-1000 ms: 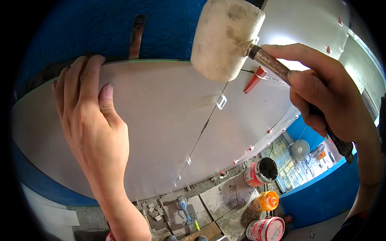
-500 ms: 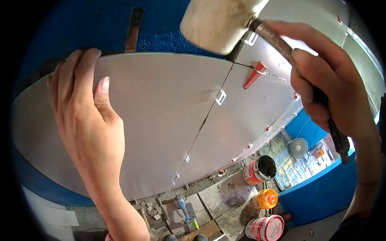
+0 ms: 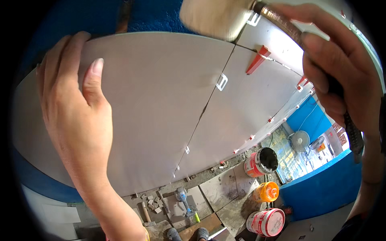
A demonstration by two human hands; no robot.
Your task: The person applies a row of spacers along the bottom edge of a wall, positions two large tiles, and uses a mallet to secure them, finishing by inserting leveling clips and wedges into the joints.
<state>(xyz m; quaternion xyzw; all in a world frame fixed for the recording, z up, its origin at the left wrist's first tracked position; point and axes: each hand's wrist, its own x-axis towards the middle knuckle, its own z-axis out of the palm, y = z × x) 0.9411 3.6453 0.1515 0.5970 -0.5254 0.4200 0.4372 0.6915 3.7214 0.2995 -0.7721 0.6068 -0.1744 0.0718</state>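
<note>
A large greyish wall tile (image 3: 157, 104) stands against the blue wall, its upper edge toward the top of the view. My left hand (image 3: 76, 100) rests on it at the left, fingers over the upper edge and thumb on its face. In my right hand (image 3: 337, 68), the fingers wrap round the dark handle of a mallet with a pale head (image 3: 215, 18). That head is blurred and hangs over the tile's upper right corner; whether it touches cannot be told. A white spacer clip (image 3: 221, 82) sits in the joint to the neighbouring tile, with a red wedge (image 3: 258, 60) to its right.
Below on the floor stand a bucket of dark paste (image 3: 261, 162), an orange tub (image 3: 266, 192) and a red-and-white bucket (image 3: 265, 222). A blue-grey power tool (image 3: 183, 201), a hammer (image 3: 147, 214) and tile scraps (image 3: 154, 203) lie nearby. A fan (image 3: 300, 140) stands farther right.
The tile and floor things have shifted in view. My left hand stays at the tile's upper edge, slightly lower left against it. My right hand still holds the mallet near the corner.
</note>
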